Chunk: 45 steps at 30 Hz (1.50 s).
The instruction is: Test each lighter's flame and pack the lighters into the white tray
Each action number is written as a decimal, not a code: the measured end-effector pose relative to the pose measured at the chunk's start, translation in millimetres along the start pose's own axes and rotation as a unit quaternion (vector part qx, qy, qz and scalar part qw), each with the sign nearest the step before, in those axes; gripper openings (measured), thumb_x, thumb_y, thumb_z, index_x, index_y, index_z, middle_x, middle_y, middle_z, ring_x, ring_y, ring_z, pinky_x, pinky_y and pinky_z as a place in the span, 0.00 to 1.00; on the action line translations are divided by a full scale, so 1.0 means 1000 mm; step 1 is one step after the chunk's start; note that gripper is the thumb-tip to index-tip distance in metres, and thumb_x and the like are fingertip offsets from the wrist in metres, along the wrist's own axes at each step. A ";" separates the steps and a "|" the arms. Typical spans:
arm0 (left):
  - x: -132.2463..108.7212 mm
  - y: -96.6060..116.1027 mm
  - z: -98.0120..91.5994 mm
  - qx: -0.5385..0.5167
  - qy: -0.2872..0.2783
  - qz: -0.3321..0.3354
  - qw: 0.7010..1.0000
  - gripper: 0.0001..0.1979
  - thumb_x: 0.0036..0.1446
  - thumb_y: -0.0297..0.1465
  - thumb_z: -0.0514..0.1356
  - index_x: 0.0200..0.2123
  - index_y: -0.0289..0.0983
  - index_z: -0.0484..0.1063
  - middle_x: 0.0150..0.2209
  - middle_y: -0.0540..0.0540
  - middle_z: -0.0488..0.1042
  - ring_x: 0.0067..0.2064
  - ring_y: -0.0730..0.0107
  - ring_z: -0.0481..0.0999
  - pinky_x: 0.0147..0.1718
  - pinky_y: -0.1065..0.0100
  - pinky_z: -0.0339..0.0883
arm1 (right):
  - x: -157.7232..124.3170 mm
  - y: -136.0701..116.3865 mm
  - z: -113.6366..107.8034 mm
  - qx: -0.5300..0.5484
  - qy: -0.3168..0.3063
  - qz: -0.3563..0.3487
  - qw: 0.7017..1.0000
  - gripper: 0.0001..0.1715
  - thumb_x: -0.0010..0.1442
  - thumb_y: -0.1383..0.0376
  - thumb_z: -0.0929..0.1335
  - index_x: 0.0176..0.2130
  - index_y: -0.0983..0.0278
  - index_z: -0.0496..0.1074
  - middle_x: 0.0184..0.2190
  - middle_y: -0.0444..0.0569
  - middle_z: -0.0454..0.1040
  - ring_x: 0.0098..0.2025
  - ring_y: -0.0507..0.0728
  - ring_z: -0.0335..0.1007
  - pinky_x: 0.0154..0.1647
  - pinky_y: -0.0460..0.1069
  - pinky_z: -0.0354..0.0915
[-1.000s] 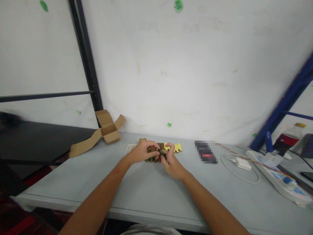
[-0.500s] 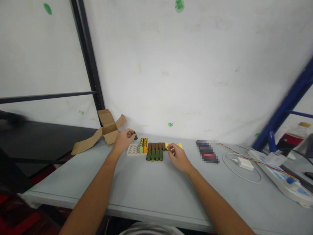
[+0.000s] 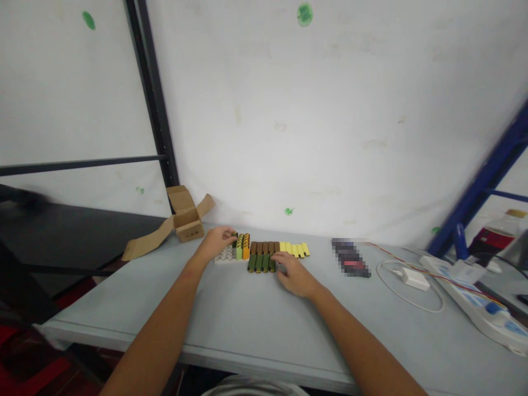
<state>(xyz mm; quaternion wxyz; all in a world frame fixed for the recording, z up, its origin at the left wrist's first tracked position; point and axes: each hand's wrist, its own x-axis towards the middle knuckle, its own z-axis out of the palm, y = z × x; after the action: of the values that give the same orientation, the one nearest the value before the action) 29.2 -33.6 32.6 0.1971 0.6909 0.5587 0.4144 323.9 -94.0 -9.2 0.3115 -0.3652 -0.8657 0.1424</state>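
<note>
The left hand [image 3: 220, 241] has thumb and fingers pinched on a dark green cylinder [image 3: 235, 237] at the white dimpled tray [image 3: 224, 259], beside the light green [image 3: 239, 252] and orange cylinders [image 3: 246, 252] standing there. Right of the tray lies a green row [image 3: 261, 263] — the right hand [image 3: 295, 275], thumb and fingers parted, is at its far end; contact is unclear.

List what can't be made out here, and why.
All in the head view:
Small dark green piece at the bare left hand: mostly hidden by its fingers.
Rightmost dark green cylindrical piece: upper end behind the bare right hand; contact unclear.
Brown cardboard box: front marking too small to read.
Dark rectangular item with a red patch: blurred by pixelation.
Flat black item: cut off by the right edge.
</note>
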 end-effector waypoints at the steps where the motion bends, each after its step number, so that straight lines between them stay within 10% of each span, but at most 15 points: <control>1: 0.001 -0.002 0.000 0.001 -0.001 0.001 1.000 0.15 0.42 0.40 0.65 0.32 0.36 0.77 0.30 0.44 0.80 0.35 0.59 0.79 0.37 0.62 0.72 | 0.000 0.000 0.000 -0.011 -0.013 -0.003 1.000 0.28 0.55 0.74 0.65 0.56 0.69 0.70 0.58 0.62 0.68 0.61 0.63 0.63 0.64 0.59 0.57; 26: 0.002 -0.013 0.004 0.064 -0.020 0.019 0.998 0.13 0.46 0.40 0.61 0.31 0.37 0.74 0.30 0.43 0.80 0.34 0.58 0.78 0.36 0.62 0.70 | -0.001 -0.006 -0.002 -0.040 -0.042 0.011 0.998 0.28 0.58 0.68 0.67 0.57 0.71 0.71 0.58 0.64 0.66 0.61 0.64 0.62 0.64 0.58 0.56; 34: 0.000 -0.012 0.003 0.070 -0.043 0.018 0.996 0.12 0.44 0.37 0.61 0.32 0.37 0.76 0.30 0.44 0.80 0.33 0.61 0.78 0.33 0.66 0.68 | 0.002 -0.015 -0.011 -0.057 -0.014 0.109 0.992 0.06 0.54 0.69 0.71 0.36 0.64 0.73 0.36 0.52 0.75 0.41 0.60 0.69 0.44 0.53 0.62; 45: 0.003 -0.017 0.004 0.111 -0.081 0.020 0.990 0.15 0.49 0.36 0.58 0.37 0.36 0.76 0.35 0.43 0.81 0.37 0.59 0.78 0.36 0.66 0.68 | 0.001 0.005 -0.019 0.058 0.062 0.170 0.982 0.14 0.46 0.76 0.67 0.34 0.65 0.72 0.30 0.46 0.74 0.32 0.54 0.68 0.35 0.47 0.60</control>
<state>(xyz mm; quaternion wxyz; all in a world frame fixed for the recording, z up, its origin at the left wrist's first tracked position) 21.8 -25.2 18.9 0.1553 0.7508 0.5691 0.2970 338.3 -89.5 4.1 0.3567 -0.4968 -0.7599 0.2204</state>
